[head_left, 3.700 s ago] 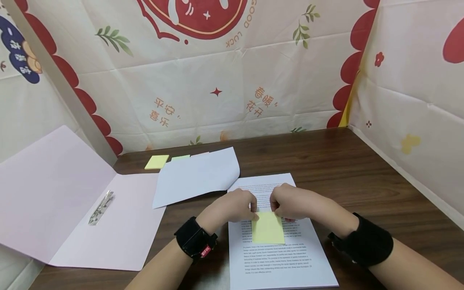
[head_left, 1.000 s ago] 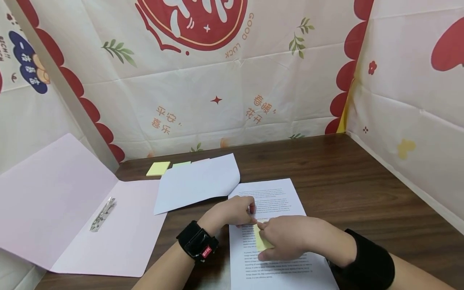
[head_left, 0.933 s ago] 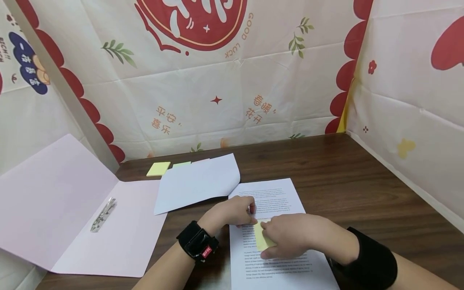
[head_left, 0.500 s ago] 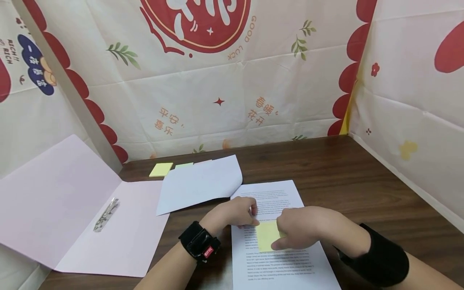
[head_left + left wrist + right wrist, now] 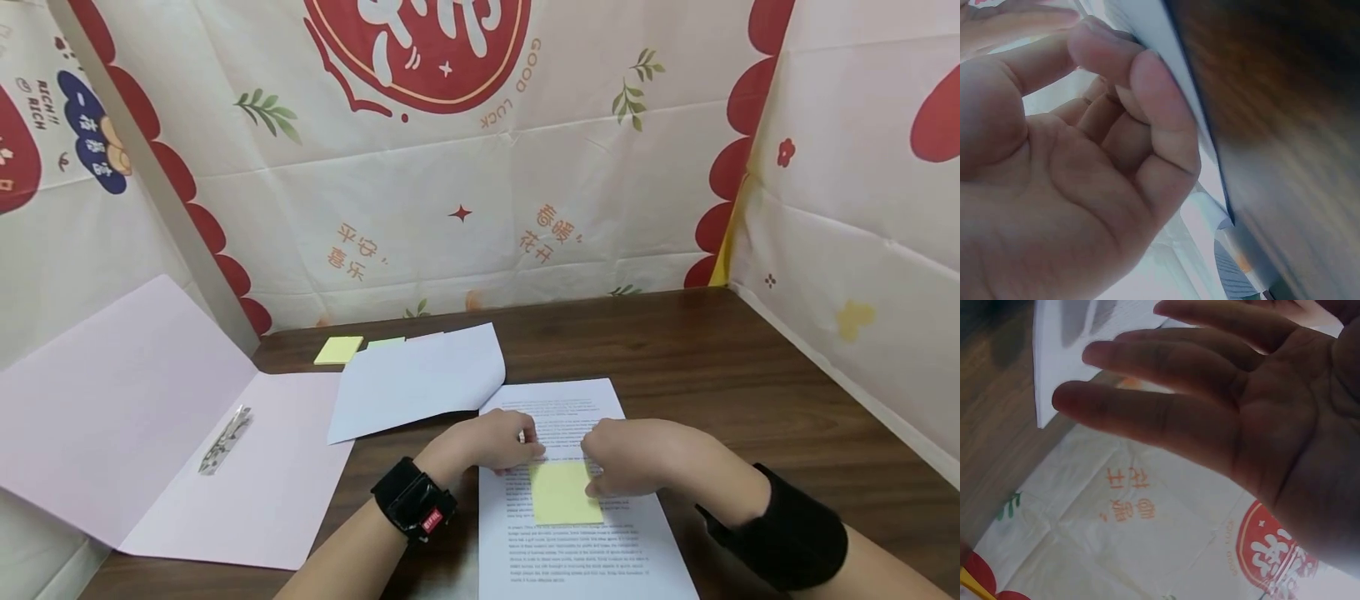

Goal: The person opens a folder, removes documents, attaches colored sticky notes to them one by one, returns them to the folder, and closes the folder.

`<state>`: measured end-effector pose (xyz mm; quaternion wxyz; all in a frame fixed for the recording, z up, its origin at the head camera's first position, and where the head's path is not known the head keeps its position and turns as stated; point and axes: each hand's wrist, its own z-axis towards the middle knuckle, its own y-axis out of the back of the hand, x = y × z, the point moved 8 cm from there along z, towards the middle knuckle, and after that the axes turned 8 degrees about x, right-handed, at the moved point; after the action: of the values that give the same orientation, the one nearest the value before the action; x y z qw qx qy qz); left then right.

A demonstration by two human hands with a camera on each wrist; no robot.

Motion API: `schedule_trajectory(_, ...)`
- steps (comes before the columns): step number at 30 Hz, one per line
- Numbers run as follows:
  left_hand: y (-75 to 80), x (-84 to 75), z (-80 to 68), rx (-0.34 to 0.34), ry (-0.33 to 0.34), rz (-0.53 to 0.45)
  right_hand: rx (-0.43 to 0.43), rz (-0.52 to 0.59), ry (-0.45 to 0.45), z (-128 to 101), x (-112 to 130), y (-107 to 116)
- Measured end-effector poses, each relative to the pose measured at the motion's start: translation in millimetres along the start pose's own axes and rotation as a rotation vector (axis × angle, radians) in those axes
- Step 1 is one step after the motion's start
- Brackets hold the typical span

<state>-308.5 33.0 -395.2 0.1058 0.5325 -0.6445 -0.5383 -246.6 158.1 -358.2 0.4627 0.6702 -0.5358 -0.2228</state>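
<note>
A yellow sticky note [image 5: 567, 493] lies flat on the top sheet of a printed paper stack [image 5: 577, 558]. At the note's upper left, my left hand [image 5: 491, 437] rests over the page with loosely curled fingers and the thumb close to the note's top edge. The left wrist view shows this hand [image 5: 1085, 156] beside the stack's edge, with no object visible in it. My right hand [image 5: 633, 457] is at the note's right side, its thumb by the right edge. In the right wrist view, the fingers of that hand [image 5: 1210, 406] are extended and hold nothing visible.
An open pale pink folder [image 5: 277, 475] with a metal clip [image 5: 225, 440] lies at the left. A white sheet [image 5: 420, 379] overlaps its corner. Behind are a yellow sticky pad [image 5: 338, 350] and a green one [image 5: 386, 342]. Printed cloth walls [image 5: 450, 175] enclose the wooden table [image 5: 712, 358].
The right hand moved left across the sticky note, covering much of it, then back to its right side, uncovering it. The left hand stayed near the upper left corner, its thumb now slightly off it.
</note>
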Motion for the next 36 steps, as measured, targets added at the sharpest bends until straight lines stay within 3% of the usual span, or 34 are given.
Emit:
schedule_trajectory(2,1.5,-2.0,-0.3,0.004,-0.021,-0.004,0.013,0.003,-0.006,1.6,-1.9,-2.5)
schedule_trajectory(5,12.3,-1.1,-0.2,-0.031,-0.046,-0.088,0.023,-0.011,-0.013,3.6,-2.3,-4.5)
schedule_trajectory(8,37.7,12.2,-1.9,-0.171,-0.036,-0.160,0.025,-0.033,-0.022,4.5,-2.2,-4.9)
schedule_trajectory(12,80.6,53.7,-13.6,-0.416,0.081,-0.113,0.030,-0.050,-0.028,5.2,-1.8,-5.8)
schedule_trajectory(15,103.2,97.8,-25.4,-0.493,0.241,-0.042,0.035,-0.056,-0.027,5.6,-1.5,-7.3)
schedule_trajectory(17,110.0,128.9,-32.3,-0.467,0.343,-0.019,0.036,-0.064,-0.025,6.1,-1.3,-8.4)
schedule_trajectory(20,111.5,168.2,-41.1,-0.363,0.447,0.017,0.037,-0.066,-0.023,7.0,-1.2,-9.8)
schedule_trajectory(22,107.7,185.7,-45.9,-0.263,0.466,0.015,0.039,-0.060,-0.026,7.9,-1.6,-10.5)
schedule_trajectory(25,101.9,197.1,-51.1,-0.126,0.443,0.026,0.044,-0.043,-0.039,8.5,-3.1,-10.8)
schedule_trajectory(27,99.2,195.5,-53.3,-0.059,0.421,0.039,0.044,-0.035,-0.046,8.4,-3.8,-10.2)
schedule_trajectory(30,96.3,180.3,-53.1,0.004,0.383,0.079,0.042,-0.026,-0.049,7.8,-4.4,-8.9)
schedule_trajectory(36,78.1,126.2,-42.1,0.075,0.300,0.119,0.049,-0.019,-0.042,7.4,-5.4,-7.8)
